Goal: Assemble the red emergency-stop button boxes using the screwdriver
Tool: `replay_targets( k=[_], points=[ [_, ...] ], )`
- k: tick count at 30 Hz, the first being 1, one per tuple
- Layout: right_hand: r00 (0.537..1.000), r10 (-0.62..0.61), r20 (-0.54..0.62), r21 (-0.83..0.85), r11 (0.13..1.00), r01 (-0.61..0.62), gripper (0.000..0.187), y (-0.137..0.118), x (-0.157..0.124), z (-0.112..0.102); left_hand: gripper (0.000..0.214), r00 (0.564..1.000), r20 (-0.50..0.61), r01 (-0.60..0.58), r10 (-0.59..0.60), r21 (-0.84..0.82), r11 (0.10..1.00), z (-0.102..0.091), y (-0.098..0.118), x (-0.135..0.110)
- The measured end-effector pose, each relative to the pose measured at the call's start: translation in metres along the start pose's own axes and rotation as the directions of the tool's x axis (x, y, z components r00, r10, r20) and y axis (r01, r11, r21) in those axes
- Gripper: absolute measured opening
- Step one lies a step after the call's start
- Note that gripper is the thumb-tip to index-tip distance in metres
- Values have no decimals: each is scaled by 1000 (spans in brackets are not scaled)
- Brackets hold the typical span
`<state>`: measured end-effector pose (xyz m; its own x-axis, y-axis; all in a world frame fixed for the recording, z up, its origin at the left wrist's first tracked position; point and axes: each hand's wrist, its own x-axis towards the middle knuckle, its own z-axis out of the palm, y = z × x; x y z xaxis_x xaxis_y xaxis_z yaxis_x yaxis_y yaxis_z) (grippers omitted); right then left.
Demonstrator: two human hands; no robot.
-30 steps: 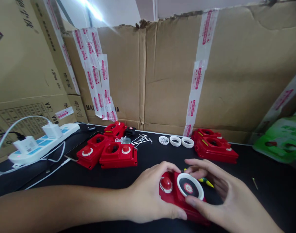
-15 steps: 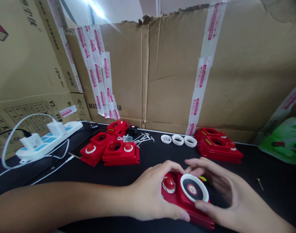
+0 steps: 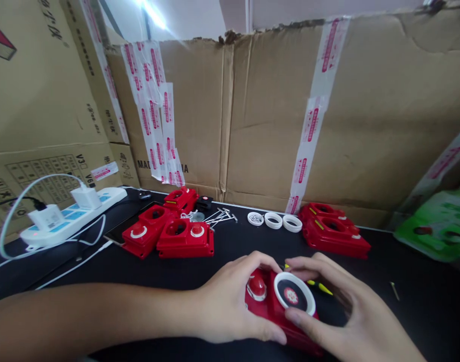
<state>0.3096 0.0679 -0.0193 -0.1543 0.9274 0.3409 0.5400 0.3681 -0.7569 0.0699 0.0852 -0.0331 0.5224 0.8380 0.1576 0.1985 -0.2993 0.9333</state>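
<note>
A red plastic alarm housing (image 3: pixel 269 315) with a red domed button (image 3: pixel 257 285) rests on the black table before me. My left hand (image 3: pixel 241 301) is wrapped round its left end, thumb along the near side and fingers over the far side. On the housing's right part sits a white ring (image 3: pixel 311 301) around a black disc (image 3: pixel 286 291) with a red-and-white emblem. My right hand (image 3: pixel 331 306) holds the ring, its thumb on the near rim and its fingertips by the far rim. Partly hidden behind that hand lies a tool with yellow-and-black handles (image 3: pixel 320 287).
Several similar red housings (image 3: pixel 186 245) stand at the back left, near T-shaped metal pieces (image 3: pixel 222 216). Two white rings (image 3: pixel 273 221) and a small dish (image 3: pixel 255 219) lie mid-back. More red housings (image 3: pixel 335 241), a green bag (image 3: pixel 437 231), a screw (image 3: pixel 394 290) and a power strip (image 3: pixel 69 221) flank them.
The view has shifted slightly. My right fingers have moved a little around the ring, and more of the yellow-and-black tool shows behind them. My left hand keeps its grip.
</note>
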Motion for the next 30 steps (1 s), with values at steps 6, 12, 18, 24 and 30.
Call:
replay_targets(
  k=[6,12,18,24,30],
  points=[
    [999,24,48,141,990,-30,50,2,5,-1,80,1000,-7,-22,22,-6,1000,-4,0,0],
    [968,-67,241,207,978,16,60,22,17,-6,82,999,28,-36,36,3,999,-8,1,-2],
    [928,-201,315,249,961,124,44,25,18,-9,82,999,33,-42,40,38,998,-7,2,-4],
    [969,-108,221,161,984,73,55,16,5,-6,79,998,40,-47,45,67,997,-8,5,-5],
    [990,-39,138,204,979,10,63,11,-1,2,77,998,62,-28,24,61,998,-10,9,-3]
  ],
)
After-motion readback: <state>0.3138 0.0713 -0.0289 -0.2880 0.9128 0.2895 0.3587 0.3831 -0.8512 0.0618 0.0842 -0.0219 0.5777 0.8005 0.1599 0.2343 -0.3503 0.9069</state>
